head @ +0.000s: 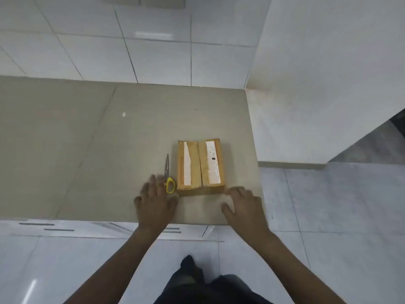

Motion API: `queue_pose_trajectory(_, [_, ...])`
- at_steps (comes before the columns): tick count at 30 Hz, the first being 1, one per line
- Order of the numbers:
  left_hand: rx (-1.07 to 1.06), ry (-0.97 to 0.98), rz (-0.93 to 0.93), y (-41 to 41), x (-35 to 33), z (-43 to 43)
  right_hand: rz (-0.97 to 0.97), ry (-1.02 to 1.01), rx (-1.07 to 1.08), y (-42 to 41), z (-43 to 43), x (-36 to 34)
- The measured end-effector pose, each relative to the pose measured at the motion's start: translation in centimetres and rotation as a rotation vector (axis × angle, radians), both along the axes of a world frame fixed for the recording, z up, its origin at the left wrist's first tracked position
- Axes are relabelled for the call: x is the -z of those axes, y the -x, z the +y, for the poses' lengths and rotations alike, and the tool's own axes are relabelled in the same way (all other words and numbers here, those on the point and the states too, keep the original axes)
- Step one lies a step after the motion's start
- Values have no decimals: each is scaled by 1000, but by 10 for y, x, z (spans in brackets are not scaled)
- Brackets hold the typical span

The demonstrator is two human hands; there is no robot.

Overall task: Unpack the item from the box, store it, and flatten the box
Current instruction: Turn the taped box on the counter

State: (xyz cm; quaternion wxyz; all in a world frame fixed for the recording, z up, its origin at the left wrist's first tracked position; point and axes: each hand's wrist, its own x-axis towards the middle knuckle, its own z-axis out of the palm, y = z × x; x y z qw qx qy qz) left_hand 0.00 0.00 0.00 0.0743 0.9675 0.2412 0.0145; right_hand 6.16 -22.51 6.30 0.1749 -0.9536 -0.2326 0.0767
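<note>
Head view: box (200,165) sits shut near the right edge of the surface (87,139), centre-right of frame, flaps taped. Scissors (168,175) lie just left of it, blades pointing to frame top. Left hand (156,201) spread flat, fingers (153,183) open, beside or touching the yellow handles; cannot tell which. Right hand (243,206) open, empty, at the box's lower right corner. Risks: a cut too deep could nick the item inside; a push could slide the box off the edge.
</note>
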Motion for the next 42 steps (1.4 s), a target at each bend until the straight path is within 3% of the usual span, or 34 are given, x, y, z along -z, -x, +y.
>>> queue_pose_trajectory(3, [93,-98,46,-15,-10,11,-57,-187,21,-24,14,1])
queue_pose_trajectory(8, [284,-160,166,-29,-20,16,-14,-55,-83,-50,33,18])
queue_pose_trajectory(10, [257,-130,104,-30,-26,21,-7,-47,-107,-56,37,25])
queue_pose_trajectory(16, [73,528,-223,-22,-43,71,43,-107,-138,-63,30,41])
queue_pose_trajectory(18, [285,511,-285,-10,-57,75,35,-107,-154,-65,28,43])
queue_pose_trajectory(20, [521,460,-131,0,-65,74,38,-116,-167,-67,27,44])
queue_pose_trajectory(22, [622,341,87,5,-65,75,39,-150,-180,-68,27,45])
queue_pose_trajectory(26, [551,230,100,1,-61,80,32,-186,-181,-69,27,51])
queue_pose_trajectory(37, [701,285,-22,-28,-60,56,25,-206,-166,-75,22,59])
queue_pose_trajectory(42, [721,275,-18,-32,-54,59,-48,-122,-190,-74,26,55])
